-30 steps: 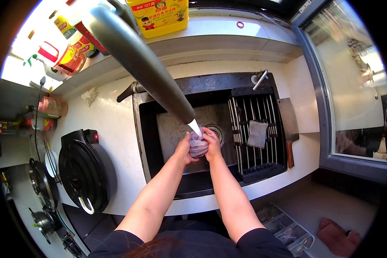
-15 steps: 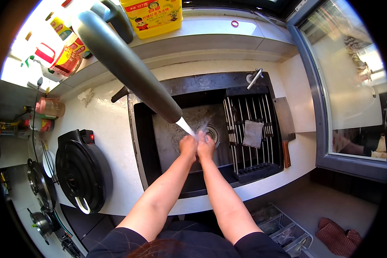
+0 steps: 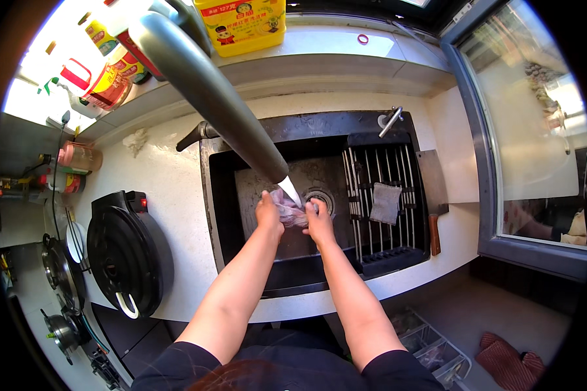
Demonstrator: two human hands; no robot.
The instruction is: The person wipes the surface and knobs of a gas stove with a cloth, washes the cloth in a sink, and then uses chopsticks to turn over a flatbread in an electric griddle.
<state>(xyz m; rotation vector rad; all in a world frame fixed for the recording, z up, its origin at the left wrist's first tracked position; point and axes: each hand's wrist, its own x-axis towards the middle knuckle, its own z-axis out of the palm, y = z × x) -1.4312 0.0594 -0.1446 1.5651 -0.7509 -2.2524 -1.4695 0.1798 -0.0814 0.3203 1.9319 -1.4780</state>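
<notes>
A wet, crumpled pinkish-white cloth (image 3: 289, 212) is stretched between my two hands, low in the dark sink (image 3: 249, 181). My left hand (image 3: 267, 214) grips its left end, fingers closed. The other end is pinched in my right hand (image 3: 319, 220), beside the round drain (image 3: 332, 201). From the thick grey faucet (image 3: 209, 91), a white stream of water (image 3: 291, 190) falls onto the cloth. Parts of the cloth are hidden by the fingers and the water.
A roll-up rack (image 3: 409, 221) with a grey scrubbing cloth (image 3: 385, 203) covers the sink's right side. Beside it lies a cleaver (image 3: 432, 179) with a wooden handle. A black electric griddle (image 3: 125, 260) stands left. A yellow jug (image 3: 244, 29) is on the ledge; an open window (image 3: 486, 150) juts in at right.
My hands were pressed together under the stream; now they have moved apart, the left one leftward, and the cloth shows between them.
</notes>
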